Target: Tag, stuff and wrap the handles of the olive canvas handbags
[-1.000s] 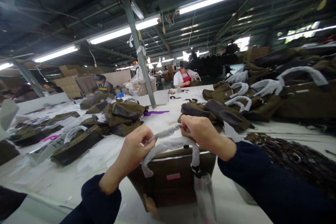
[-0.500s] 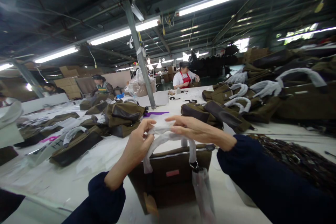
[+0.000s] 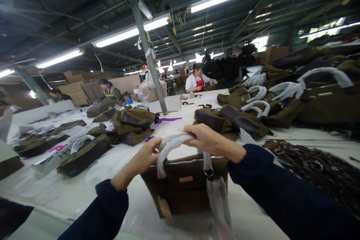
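An olive-brown handbag (image 3: 188, 193) stands upright on the white table in front of me, with a zip along its top and a small pink patch on its front. White wrapping covers its arched handle (image 3: 171, 143). At the left of the arch, my left hand (image 3: 146, 155) pinches the handle with fingers bent. My right hand (image 3: 208, 138) is closed round the handle near its top, thumb and fingers together. From a metal ring on the right hangs a strap in cloudy plastic wrap (image 3: 218, 198). A tan tag (image 3: 164, 207) shows at the bag's lower left.
Similar bags lie in piles to the left (image 3: 131, 123) and right (image 3: 239, 118). A heap of dark brown chains or straps (image 3: 303, 168) rests beside my right arm. A metal post (image 3: 152, 67) rises from the table. A person in a red apron (image 3: 199, 80) works across it.
Both hands have come down slightly. The loose white wrapping at the top of the handle now lies close round it. My right hand has closed more firmly on the handle.
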A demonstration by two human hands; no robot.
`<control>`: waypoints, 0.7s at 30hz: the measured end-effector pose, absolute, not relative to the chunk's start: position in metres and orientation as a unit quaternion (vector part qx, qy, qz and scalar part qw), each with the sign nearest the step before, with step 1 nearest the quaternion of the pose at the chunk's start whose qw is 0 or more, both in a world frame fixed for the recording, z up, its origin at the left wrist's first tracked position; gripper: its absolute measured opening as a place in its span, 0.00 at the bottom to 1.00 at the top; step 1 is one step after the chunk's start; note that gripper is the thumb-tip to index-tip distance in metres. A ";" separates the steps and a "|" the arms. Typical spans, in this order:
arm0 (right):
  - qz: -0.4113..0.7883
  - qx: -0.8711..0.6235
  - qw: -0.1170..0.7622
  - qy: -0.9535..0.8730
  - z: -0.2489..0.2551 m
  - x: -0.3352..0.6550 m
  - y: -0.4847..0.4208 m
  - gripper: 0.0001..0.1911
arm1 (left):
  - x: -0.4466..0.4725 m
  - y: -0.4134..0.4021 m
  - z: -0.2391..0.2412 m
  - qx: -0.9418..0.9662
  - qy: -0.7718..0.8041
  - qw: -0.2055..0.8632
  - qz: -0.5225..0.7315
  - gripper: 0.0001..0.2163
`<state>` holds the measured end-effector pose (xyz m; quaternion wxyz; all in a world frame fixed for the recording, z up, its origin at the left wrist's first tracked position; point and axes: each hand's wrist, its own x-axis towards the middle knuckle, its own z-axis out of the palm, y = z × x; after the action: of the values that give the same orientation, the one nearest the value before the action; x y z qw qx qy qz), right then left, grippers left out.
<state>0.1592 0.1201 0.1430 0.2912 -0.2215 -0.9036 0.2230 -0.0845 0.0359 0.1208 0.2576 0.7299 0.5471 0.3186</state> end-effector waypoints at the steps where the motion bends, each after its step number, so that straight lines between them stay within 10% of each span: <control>1: 0.221 -0.230 0.298 -0.900 0.143 0.160 0.120 0.09 | -0.083 0.038 0.114 0.725 0.554 0.248 0.326 0.03; 11: 0.205 -0.276 0.341 -0.875 0.132 0.168 0.128 0.07 | -0.082 0.031 0.078 0.690 0.615 0.176 0.339 0.04; 21: 0.221 -0.230 0.321 -0.892 0.136 0.165 0.131 0.07 | -0.055 0.047 0.165 0.734 0.510 0.306 0.327 0.19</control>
<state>0.1653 0.1311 0.1364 0.3207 -0.2301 -0.8919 0.2206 -0.0549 0.0467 0.1649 0.3061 0.7342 0.5103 0.3267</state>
